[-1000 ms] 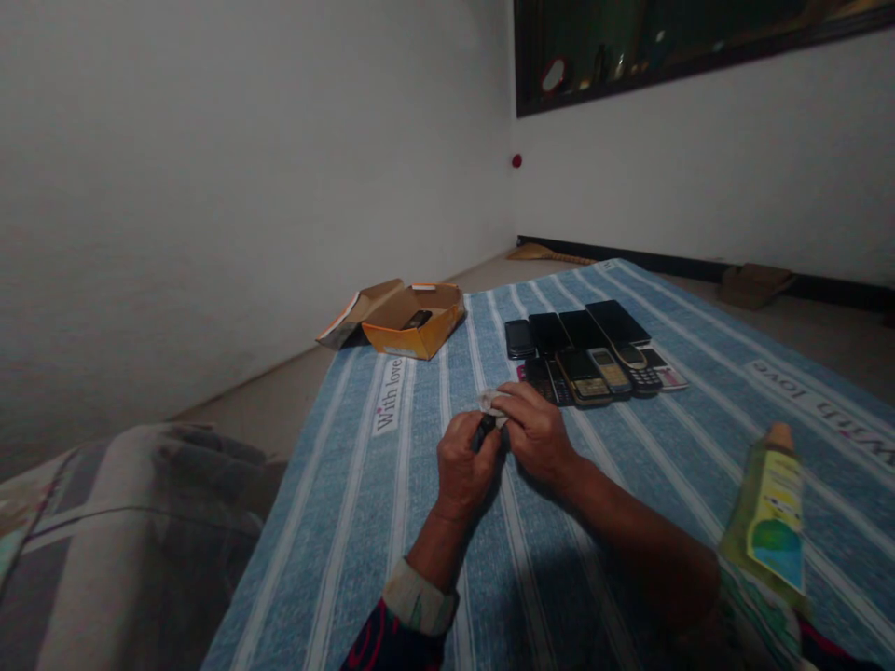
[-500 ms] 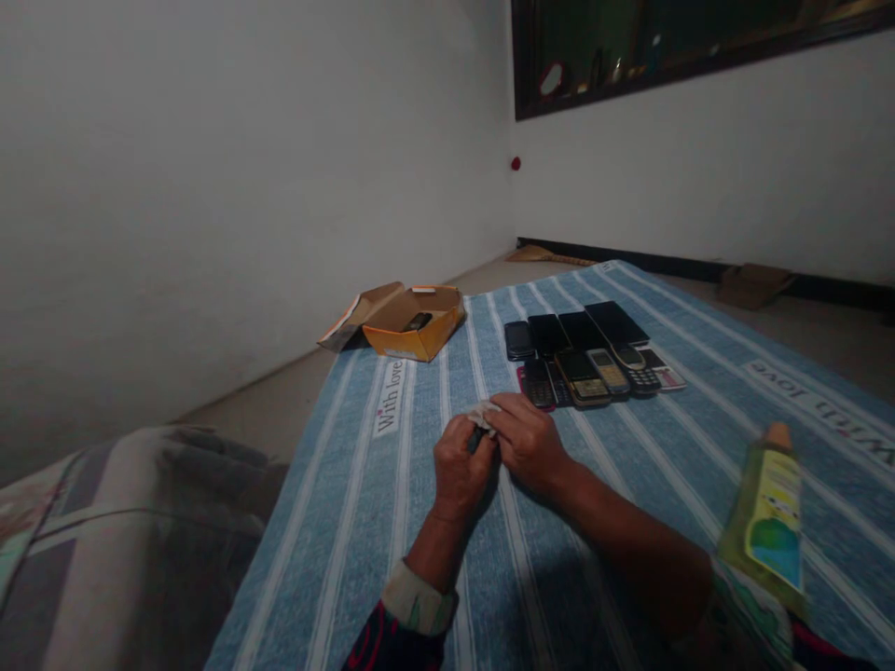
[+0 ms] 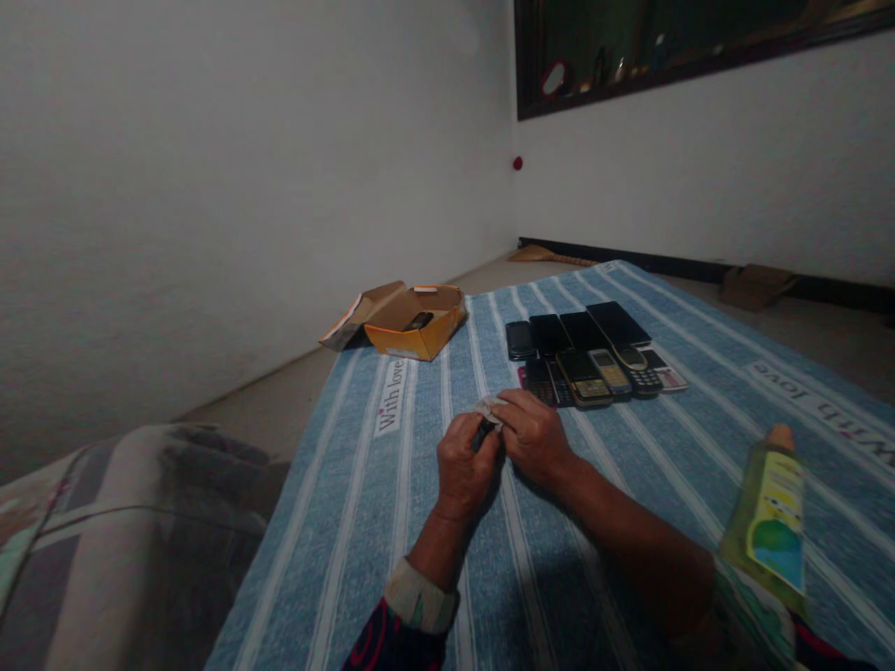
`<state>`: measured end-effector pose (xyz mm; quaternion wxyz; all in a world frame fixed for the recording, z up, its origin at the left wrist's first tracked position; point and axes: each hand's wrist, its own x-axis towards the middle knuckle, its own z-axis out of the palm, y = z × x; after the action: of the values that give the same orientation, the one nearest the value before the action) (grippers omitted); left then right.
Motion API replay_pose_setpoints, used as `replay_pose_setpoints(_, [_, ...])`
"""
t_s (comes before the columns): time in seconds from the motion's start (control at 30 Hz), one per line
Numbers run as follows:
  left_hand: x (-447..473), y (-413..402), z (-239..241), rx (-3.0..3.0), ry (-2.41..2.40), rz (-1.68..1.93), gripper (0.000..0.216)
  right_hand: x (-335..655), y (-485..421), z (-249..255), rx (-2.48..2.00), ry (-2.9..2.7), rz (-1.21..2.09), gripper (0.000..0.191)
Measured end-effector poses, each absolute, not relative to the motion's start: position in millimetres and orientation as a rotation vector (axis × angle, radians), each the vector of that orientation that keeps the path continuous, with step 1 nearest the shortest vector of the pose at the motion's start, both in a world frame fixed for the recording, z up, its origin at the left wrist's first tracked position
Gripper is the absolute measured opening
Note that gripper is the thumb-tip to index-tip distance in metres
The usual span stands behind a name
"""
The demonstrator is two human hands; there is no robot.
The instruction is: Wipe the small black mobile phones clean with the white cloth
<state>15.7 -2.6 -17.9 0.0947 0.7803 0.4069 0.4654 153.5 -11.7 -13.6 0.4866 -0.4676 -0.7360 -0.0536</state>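
Note:
In the head view, my left hand (image 3: 467, 466) is closed around a small black phone-like object (image 3: 482, 432), mostly covered by the fingers. My right hand (image 3: 535, 435) pinches a crumpled white tissue (image 3: 488, 408) and presses it against the top end of that object. Both hands meet above the striped blue cloth (image 3: 419, 596). Just beyond my right hand lie several mobile phones in two rows, among them a keypad phone (image 3: 583, 377) and a large black smartphone (image 3: 618, 322).
An open orange cardboard box (image 3: 419, 343) with a dark phone (image 3: 418, 321) inside stands at the far left edge of the cloth. A bottle of yellow-green liquid (image 3: 769, 522) lies near my right forearm. Grey fabric (image 3: 154, 540) is heaped at the left.
Both hands have shifted very slightly, and a little more of the black object shows between the fingers. The tissue remains at its top end. Phones, box and bottle stay put.

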Motion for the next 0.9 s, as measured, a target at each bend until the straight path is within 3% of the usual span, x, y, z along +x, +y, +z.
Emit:
replay_pose_setpoints(0.7, [15, -2, -19, 2.331, 1.201, 1.406, 0.009, 144, -19, -9, -1.134, -1.906, -0.34, 0.027])
replay_pose_setpoints(0.9, [18, -3, -19, 2.337, 1.18, 1.386, 0.008, 154, -10, -12, -1.283, -1.828, -0.183, 0.025])
